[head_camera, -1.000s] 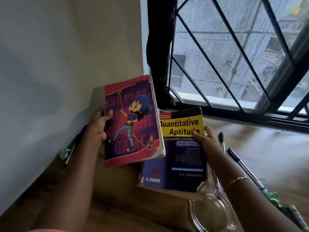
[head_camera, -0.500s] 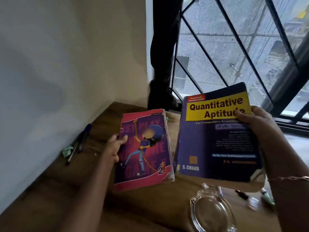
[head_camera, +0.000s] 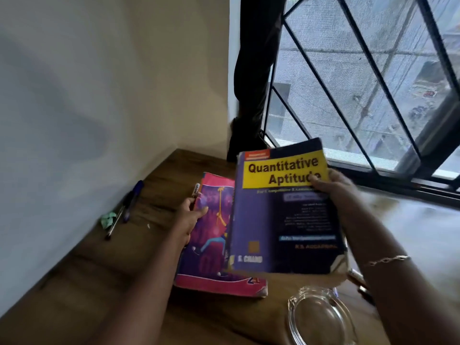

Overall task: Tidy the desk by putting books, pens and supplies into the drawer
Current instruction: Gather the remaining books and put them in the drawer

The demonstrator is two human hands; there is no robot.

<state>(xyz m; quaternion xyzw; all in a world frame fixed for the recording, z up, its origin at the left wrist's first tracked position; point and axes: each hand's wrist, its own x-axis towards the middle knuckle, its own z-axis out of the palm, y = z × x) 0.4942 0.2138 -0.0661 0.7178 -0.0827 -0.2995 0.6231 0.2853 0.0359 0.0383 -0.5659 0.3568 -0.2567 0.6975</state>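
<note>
A pink and purple cartoon book (head_camera: 211,247) lies low over the wooden desk (head_camera: 104,275). My left hand (head_camera: 190,220) grips its left edge, thumb on the cover. My right hand (head_camera: 333,192) holds up a thick blue and yellow "Quantitative Aptitude" book (head_camera: 281,215) by its right edge, thumb on the cover. This blue book overlaps the right side of the pink one and hides part of it. No drawer is in view.
Two pens (head_camera: 127,207) and a green scrap (head_camera: 108,218) lie by the left wall. A small marker (head_camera: 196,190) sits behind the pink book. A clear glass ashtray (head_camera: 321,317) stands at the front right. A barred window (head_camera: 361,78) and dark curtain (head_camera: 251,95) are behind.
My left hand has lowered the pink book toward the desk. My right hand lifted the blue book off the desk and has swung it left, over the pink book's right side.
</note>
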